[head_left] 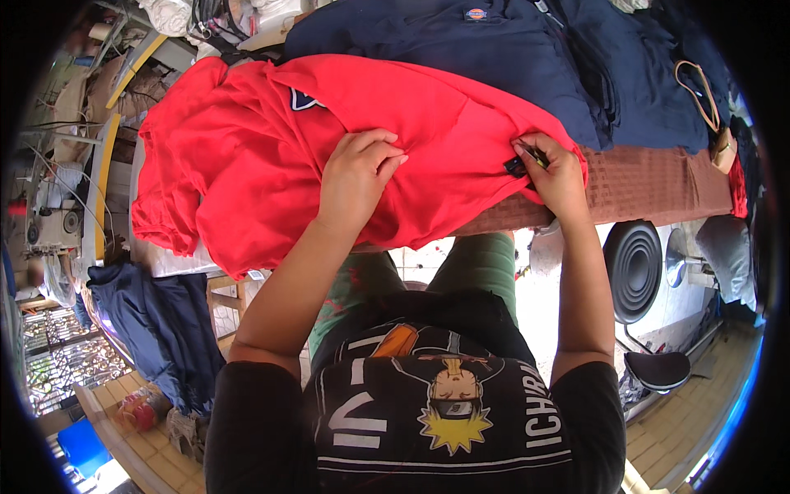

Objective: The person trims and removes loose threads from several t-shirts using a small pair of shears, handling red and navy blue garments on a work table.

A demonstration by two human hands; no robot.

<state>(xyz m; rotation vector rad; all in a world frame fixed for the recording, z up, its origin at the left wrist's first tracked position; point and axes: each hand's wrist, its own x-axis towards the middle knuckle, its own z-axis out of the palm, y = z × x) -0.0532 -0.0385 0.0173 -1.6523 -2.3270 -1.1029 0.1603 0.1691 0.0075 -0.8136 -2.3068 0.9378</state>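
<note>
A red garment (271, 173) is spread in loose folds over the table in front of me, with part of a dark, white-edged patch (306, 100) showing among the folds. My left hand (359, 174) lies on its middle, thumb and fingers closed on a pinch of the red cloth. At the garment's right end, my right hand (556, 174) grips a small black tool (515, 166) with a yellowish part. The tool's black end points left over the red cloth. Fingers hide most of it, so its exact kind is unclear.
Dark navy garments (461, 49) are piled along the far side. A brown cloth (658, 185) covers the table at right. More navy clothing (156, 329) hangs at lower left, near a sewing machine (62, 226). A round black ribbed seat (634, 272) stands at right.
</note>
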